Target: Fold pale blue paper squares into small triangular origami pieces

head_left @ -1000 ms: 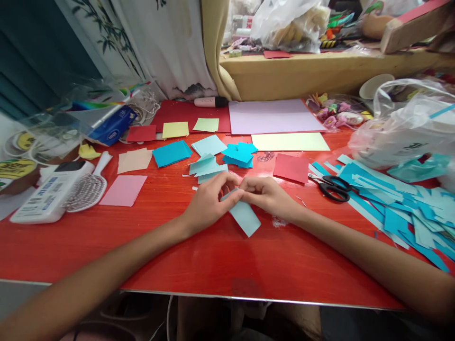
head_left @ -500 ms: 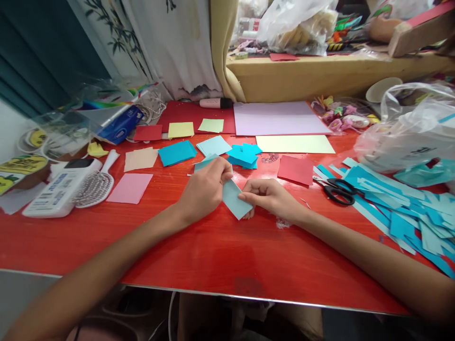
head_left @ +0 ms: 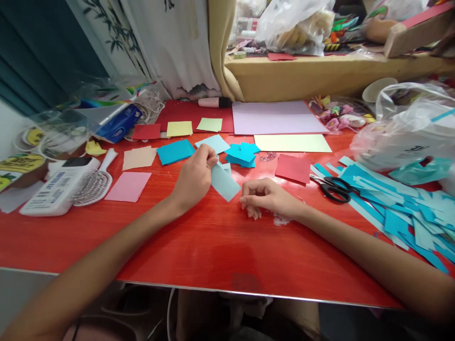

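In the head view my left hand (head_left: 194, 179) pinches a light blue paper square (head_left: 226, 183) by its upper left edge, holding it tilted over the red table. Part of the paper is hidden behind the fingers. My right hand (head_left: 265, 198) is just right of the paper, apart from it, fingers loosely bent and holding nothing. Beyond my hands lie a pale blue paper stack (head_left: 213, 143), a bright blue paper stack (head_left: 175, 151) and a loose heap of bright blue pieces (head_left: 242, 154).
Black-handled scissors (head_left: 334, 188) lie right of a red paper square (head_left: 293, 168). Blue paper strips (head_left: 401, 208) cover the table's right side, near a plastic bag (head_left: 408, 128). On the left are a pink square (head_left: 128, 186), a hairbrush (head_left: 93, 187) and a white box-like object (head_left: 60, 188).
My right hand has let go of the light blue paper square and is now apart from it. My left hand has moved slightly left with the paper still held.
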